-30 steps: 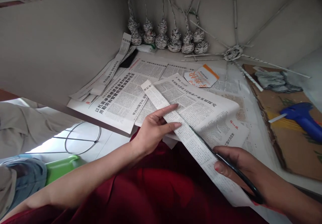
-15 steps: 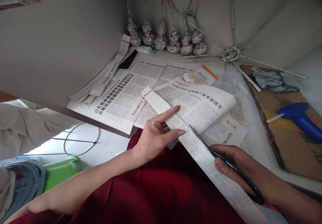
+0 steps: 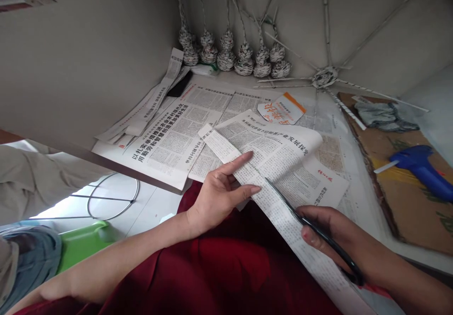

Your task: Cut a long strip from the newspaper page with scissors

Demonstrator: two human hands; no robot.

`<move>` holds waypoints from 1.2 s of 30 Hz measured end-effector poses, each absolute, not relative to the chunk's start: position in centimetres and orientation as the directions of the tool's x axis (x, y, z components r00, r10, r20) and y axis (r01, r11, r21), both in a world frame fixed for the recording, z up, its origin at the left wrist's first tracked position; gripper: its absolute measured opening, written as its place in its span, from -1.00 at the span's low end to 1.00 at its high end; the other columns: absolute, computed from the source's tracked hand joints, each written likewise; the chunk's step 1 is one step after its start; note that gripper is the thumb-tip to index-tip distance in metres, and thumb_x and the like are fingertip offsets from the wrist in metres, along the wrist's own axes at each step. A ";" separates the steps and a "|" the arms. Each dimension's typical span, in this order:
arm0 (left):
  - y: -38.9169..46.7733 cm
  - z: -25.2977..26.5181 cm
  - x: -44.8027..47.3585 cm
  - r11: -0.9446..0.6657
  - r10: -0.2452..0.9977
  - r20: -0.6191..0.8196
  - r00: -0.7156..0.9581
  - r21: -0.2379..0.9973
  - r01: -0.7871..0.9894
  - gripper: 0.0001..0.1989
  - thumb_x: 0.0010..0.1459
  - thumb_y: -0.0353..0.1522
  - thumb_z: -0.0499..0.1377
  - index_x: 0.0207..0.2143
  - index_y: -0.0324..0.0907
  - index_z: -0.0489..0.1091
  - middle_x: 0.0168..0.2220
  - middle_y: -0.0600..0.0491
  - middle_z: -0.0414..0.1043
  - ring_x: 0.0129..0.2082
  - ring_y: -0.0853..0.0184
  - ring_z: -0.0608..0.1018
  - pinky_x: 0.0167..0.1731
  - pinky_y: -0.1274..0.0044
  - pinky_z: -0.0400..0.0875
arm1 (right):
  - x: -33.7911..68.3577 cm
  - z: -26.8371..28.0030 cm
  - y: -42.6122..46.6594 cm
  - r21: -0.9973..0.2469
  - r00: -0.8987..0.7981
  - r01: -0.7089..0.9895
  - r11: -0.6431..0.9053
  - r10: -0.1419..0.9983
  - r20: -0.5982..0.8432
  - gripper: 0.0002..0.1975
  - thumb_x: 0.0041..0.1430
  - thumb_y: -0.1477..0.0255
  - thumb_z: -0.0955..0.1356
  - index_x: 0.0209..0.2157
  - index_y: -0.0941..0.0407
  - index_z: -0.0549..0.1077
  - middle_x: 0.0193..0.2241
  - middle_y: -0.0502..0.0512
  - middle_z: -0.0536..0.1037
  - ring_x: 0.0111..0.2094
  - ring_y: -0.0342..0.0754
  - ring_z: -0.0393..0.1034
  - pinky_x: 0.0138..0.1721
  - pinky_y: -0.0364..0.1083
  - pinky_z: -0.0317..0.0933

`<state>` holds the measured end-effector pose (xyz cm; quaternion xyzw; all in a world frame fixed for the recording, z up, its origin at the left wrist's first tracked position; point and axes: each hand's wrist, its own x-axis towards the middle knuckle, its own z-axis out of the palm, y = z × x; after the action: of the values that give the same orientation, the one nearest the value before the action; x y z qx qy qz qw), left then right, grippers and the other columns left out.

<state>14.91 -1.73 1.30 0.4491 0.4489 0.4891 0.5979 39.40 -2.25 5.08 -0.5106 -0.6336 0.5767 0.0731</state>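
Observation:
My left hand (image 3: 224,187) pinches a folded sheet of newspaper (image 3: 283,152) between thumb and fingers, near a cut line. My right hand (image 3: 336,234) is wrapped round a pair of scissors (image 3: 329,242) with dark handles. Their blades lie along the sheet, just right of my left thumb, between a long strip (image 3: 274,211) and the wider part. The strip runs down over my lap to the lower right. Part of the scissors' handle loops is hidden by my right hand.
Newspapers (image 3: 166,135) cover the table under the work. Several woven gourd shapes (image 3: 244,60) line the wall, beside a spoked woven piece (image 3: 323,76). At right a blue glue gun (image 3: 421,168) rests on cardboard (image 3: 417,220). A green stool (image 3: 83,244) stands lower left.
The wider newspaper flap has sagged slightly to the left, and the scissors have shifted a little. My left hand keeps nearly the same place.

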 end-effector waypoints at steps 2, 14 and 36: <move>-1.9 1.3 15.1 0.124 0.985 -0.097 0.144 0.974 -0.192 -0.28 -0.04 -0.32 0.41 0.20 -0.03 0.33 -0.64 0.22 0.35 -0.68 0.48 0.29 -0.69 0.58 0.18 | 39.1 5.4 -2.0 -0.812 -0.489 0.555 -0.180 0.719 -0.493 -0.61 0.12 0.02 0.38 -0.34 0.08 0.53 -0.43 0.08 0.54 -0.34 0.02 0.44 -0.41 -0.12 0.33; -2.0 1.8 15.5 0.127 0.989 -0.105 0.102 0.962 -0.241 -0.32 -0.08 -0.38 0.43 0.14 -0.02 0.39 0.08 0.04 0.47 -0.12 0.16 0.57 -0.26 0.39 0.55 | 38.7 5.7 -1.7 -0.824 -0.473 0.537 -0.181 0.744 -0.472 -0.60 0.11 0.01 0.38 -0.35 0.07 0.57 -0.45 0.07 0.54 -0.39 -0.01 0.41 -0.40 -0.10 0.34; -0.9 2.0 14.4 -0.004 0.999 0.011 0.044 0.990 -0.141 -0.34 -0.08 -0.32 0.43 0.13 -0.02 0.41 0.07 0.02 0.49 0.07 0.06 0.50 -0.12 0.33 0.54 | 38.4 6.8 -1.3 -0.805 -0.489 0.580 -0.120 0.740 -0.463 -0.61 0.11 0.00 0.37 -0.36 0.05 0.55 -0.45 0.09 0.54 -0.40 0.02 0.43 -0.46 -0.10 0.34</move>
<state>14.42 -0.93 2.03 0.4762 0.4502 0.5249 0.5432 38.44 -1.25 6.85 -0.5004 -0.6594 0.5564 0.0716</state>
